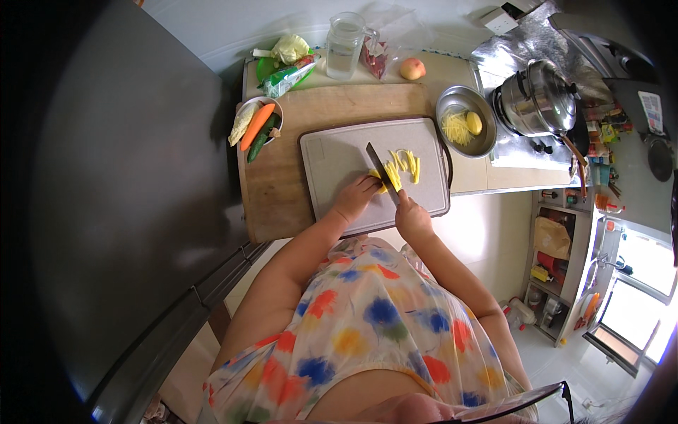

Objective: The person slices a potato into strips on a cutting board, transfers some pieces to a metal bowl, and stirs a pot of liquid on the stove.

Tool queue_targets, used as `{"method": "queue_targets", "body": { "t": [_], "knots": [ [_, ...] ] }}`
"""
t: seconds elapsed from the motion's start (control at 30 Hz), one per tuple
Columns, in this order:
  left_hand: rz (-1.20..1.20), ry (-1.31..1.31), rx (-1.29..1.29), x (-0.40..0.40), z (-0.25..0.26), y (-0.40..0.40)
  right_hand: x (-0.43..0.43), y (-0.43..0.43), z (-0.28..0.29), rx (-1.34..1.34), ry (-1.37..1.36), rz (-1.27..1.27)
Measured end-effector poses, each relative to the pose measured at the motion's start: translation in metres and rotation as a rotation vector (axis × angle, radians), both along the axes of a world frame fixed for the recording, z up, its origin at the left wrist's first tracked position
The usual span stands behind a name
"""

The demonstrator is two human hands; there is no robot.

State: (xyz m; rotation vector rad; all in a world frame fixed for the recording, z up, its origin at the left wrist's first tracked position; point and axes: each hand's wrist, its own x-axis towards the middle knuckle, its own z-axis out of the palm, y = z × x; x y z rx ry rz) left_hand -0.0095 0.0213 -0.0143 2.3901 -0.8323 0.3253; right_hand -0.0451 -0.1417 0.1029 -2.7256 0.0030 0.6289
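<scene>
My right hand [413, 216] is closed around the handle of a kitchen knife [380, 167]. Its dark blade stands on edge over a pale grey cutting board [339, 159]. Left of the blade, my left hand [358, 195] presses its fingertips on a piece of yellow vegetable [375, 174], probably potato, partly hidden under the fingers. Cut yellow strips [392, 176] lie against the blade's right side. A few more strips [412, 165] are scattered farther right on the board.
A steel bowl [466, 151] with yellow shreds and a peeled potato [474, 123] stands right of the board. A lidded steel pot [529, 106] sits on the stove. At left, a bowl [277, 108] holds a carrot [258, 126] and cucumber [259, 143]. A water pitcher [343, 50] stands behind.
</scene>
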Motion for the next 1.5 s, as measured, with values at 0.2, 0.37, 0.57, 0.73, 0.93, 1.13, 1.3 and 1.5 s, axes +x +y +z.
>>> {"method": "queue_targets", "body": {
  "t": [0.2,0.37,0.57,0.73,0.93,1.13,1.3,1.5],
  "knots": [
    [0.015,0.011,-0.015,-0.001,0.003,0.001,0.005,0.006,-0.028,0.007,-0.069,-0.01],
    [0.013,0.015,-0.021,0.0,-0.001,0.001,0.005,-0.009,-0.027,0.111,-0.123,-0.027],
    [-0.004,-0.039,-0.003,0.001,-0.01,0.0,0.0,-0.008,-0.006,0.067,-0.051,-0.014],
    [0.003,0.0,-0.02,0.0,-0.003,0.0,0.005,0.001,-0.004,0.056,-0.004,-0.007],
    [0.025,0.001,-0.039,-0.001,0.004,0.0,0.01,0.007,-0.027,0.02,-0.003,-0.022],
    [0.012,0.008,-0.048,0.0,-0.003,0.0,0.004,-0.006,-0.016,0.155,-0.166,-0.014],
    [-0.005,0.023,-0.034,0.001,-0.008,0.0,0.002,-0.006,-0.002,0.099,-0.069,-0.014],
    [-0.025,-0.019,-0.023,0.001,-0.004,0.001,0.007,-0.005,-0.014,0.071,-0.039,0.013]
  ]
}}
